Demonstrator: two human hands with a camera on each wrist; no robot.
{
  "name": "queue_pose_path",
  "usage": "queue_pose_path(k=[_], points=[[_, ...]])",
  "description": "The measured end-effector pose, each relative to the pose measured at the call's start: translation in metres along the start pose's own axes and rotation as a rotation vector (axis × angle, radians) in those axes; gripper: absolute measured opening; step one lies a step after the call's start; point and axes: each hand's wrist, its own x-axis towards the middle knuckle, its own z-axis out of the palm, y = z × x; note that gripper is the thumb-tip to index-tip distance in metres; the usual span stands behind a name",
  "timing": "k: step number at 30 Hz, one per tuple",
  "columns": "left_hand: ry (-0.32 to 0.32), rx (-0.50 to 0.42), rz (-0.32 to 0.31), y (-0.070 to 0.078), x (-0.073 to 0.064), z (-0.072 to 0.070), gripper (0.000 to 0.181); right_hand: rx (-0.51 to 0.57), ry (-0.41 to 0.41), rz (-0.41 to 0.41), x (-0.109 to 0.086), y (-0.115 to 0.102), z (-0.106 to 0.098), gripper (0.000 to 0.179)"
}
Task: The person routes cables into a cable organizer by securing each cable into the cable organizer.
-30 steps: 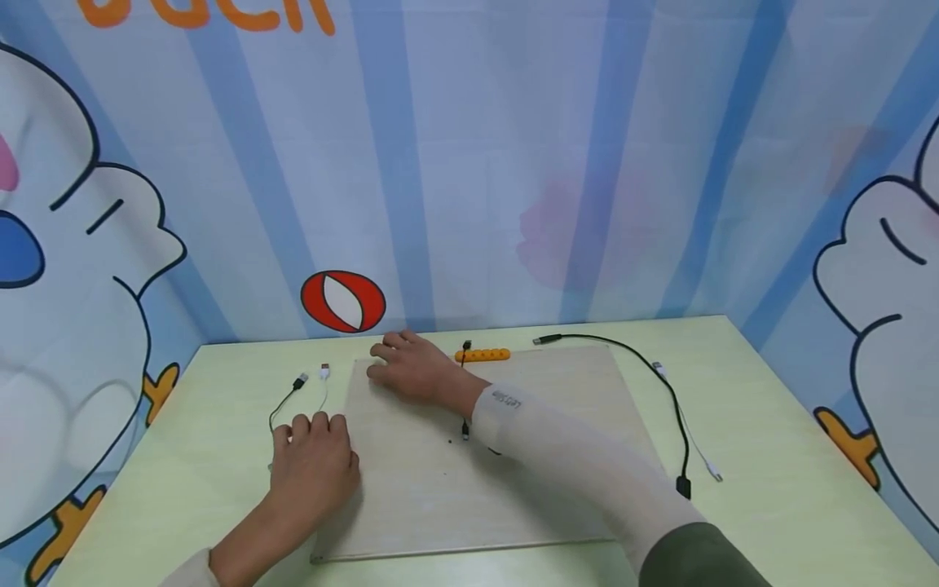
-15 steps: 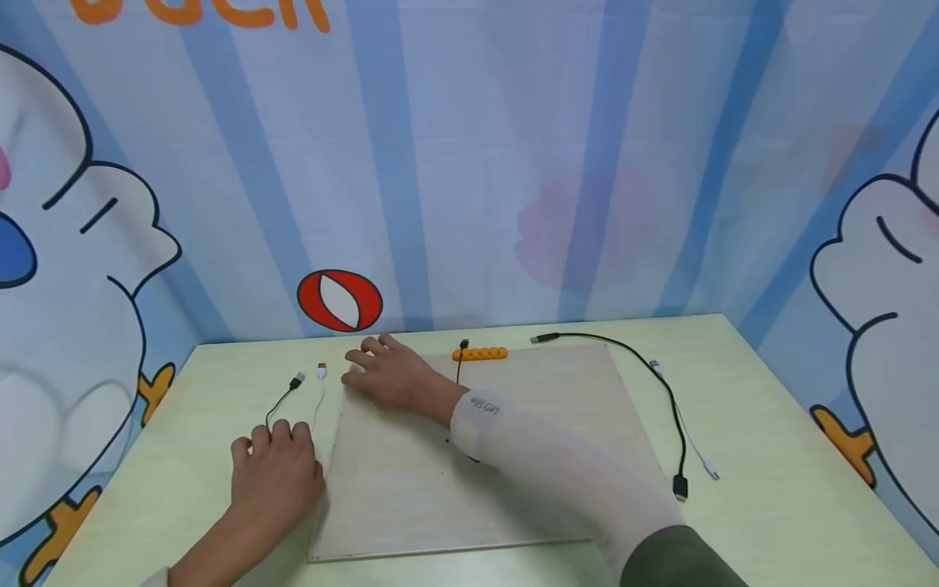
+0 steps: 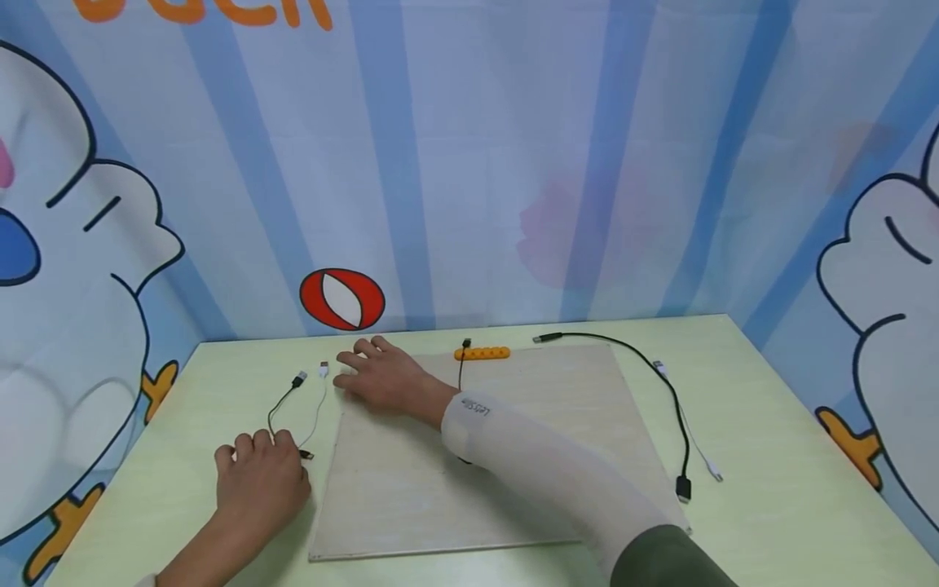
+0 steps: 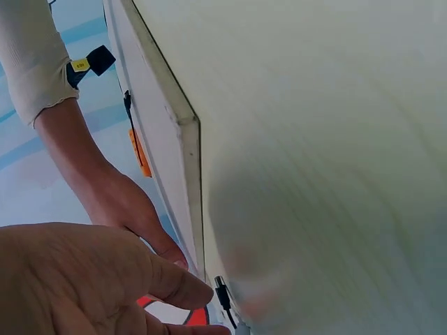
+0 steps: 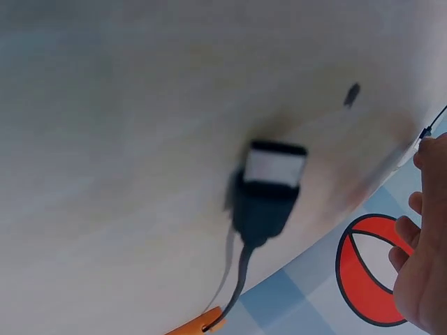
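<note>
My left hand (image 3: 262, 481) hovers over or touches the table left of the board, fingers bent downward. A short black USB cable (image 3: 275, 406) runs to its fingertips, and a thin white USB cable (image 3: 319, 408) lies just beyond. A dark plug (image 3: 306, 454) shows beside the left hand. In the left wrist view, thumb and finger stand apart near a black plug (image 4: 223, 293). My right hand (image 3: 385, 379) reaches over the far left corner of the pale board (image 3: 411, 497), fingers loosely spread. Contact there is unclear.
An orange cable clip (image 3: 482, 353) at the board's far edge holds a black cable, whose USB plug (image 5: 269, 188) lies under the right wrist. A thick black cable (image 3: 671, 391) and a white cable (image 3: 693, 436) lie right. A printed curtain (image 3: 484, 163) stands behind.
Both hands have moved left: the left away from the board's edge, the right to the far left corner. The dark plug beside the left hand has come into view.
</note>
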Motion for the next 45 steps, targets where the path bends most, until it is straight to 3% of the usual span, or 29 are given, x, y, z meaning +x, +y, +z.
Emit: queue_pose_path(k=[18, 32, 40, 45], points=[[-0.014, -0.007, -0.022, -0.017, -0.001, 0.004, 0.026, -0.027, -0.046, 0.009, 0.016, -0.016, -0.002, 0.051], [0.005, 0.001, -0.009, -0.016, -0.001, 0.007, 0.022, -0.059, -0.085, 0.022, 0.031, -0.008, 0.0, 0.057], [0.015, -0.005, 0.013, -0.015, -0.001, 0.01, 0.022, -0.032, 0.011, -0.005, 0.039, -0.01, -0.004, 0.044], [0.005, 0.02, 0.026, -0.013, 0.0, 0.012, 0.02, -0.06, 0.026, -0.006, 0.043, -0.011, -0.006, 0.038]])
